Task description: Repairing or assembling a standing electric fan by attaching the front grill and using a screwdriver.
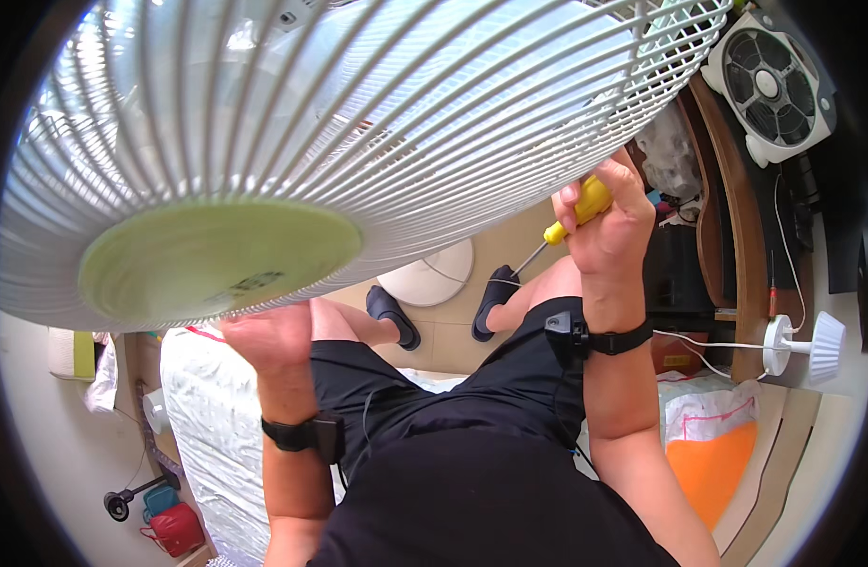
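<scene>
A large white fan guard [509, 142] with a pale green centre cap [216, 250] fills the upper left, tilted close in front of me. Through its wires, pale translucent blades show in part. My right hand [615, 227] is closed around the yellow handle of a screwdriver [592, 200], right by the guard's lower right rim. The metal shaft points down and to the left, away from the guard. Against the guard's lower edge, below the green cap, is my left hand [271, 335]; its fingers are hidden behind the wires.
Between my feet a round white base [429, 274] stands on the tiled floor. A white box fan [769, 85] is at the upper right, above a small white lamp-like item [824, 346] with a cable. A patterned bed cover [202, 416] lies left; a red bag [177, 529] sits lower left.
</scene>
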`<state>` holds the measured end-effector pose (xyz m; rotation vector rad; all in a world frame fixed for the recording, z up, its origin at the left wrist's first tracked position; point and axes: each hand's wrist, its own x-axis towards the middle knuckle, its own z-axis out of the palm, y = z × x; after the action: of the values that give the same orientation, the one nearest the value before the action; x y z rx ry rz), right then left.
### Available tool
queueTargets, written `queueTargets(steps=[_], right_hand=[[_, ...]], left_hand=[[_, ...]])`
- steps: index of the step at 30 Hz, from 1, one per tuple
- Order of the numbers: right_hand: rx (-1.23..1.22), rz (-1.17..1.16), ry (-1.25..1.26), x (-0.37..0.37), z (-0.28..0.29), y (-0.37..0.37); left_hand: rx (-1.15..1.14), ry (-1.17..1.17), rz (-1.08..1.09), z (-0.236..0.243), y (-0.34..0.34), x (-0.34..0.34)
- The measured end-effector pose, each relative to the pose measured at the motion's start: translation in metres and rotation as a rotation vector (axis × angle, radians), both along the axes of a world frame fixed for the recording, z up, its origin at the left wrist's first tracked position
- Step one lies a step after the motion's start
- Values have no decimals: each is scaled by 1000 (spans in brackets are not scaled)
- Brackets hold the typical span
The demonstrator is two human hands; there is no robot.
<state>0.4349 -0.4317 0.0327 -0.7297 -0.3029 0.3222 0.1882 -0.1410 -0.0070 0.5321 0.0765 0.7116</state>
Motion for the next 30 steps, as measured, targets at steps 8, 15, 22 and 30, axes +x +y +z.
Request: queueTargets(steps=[8, 15, 22, 30], right_hand=[[238, -167, 297, 3, -34, 19], [516, -156, 375, 5, -63, 45], [711, -115, 440, 1, -69, 60], [808, -176, 447, 9, -84, 68]], left_hand=[[111, 544, -190, -29, -76, 43], [217, 636, -329, -27, -109, 72], [228, 488, -261, -32, -110, 75], [113, 461, -253, -22, -78, 61]])
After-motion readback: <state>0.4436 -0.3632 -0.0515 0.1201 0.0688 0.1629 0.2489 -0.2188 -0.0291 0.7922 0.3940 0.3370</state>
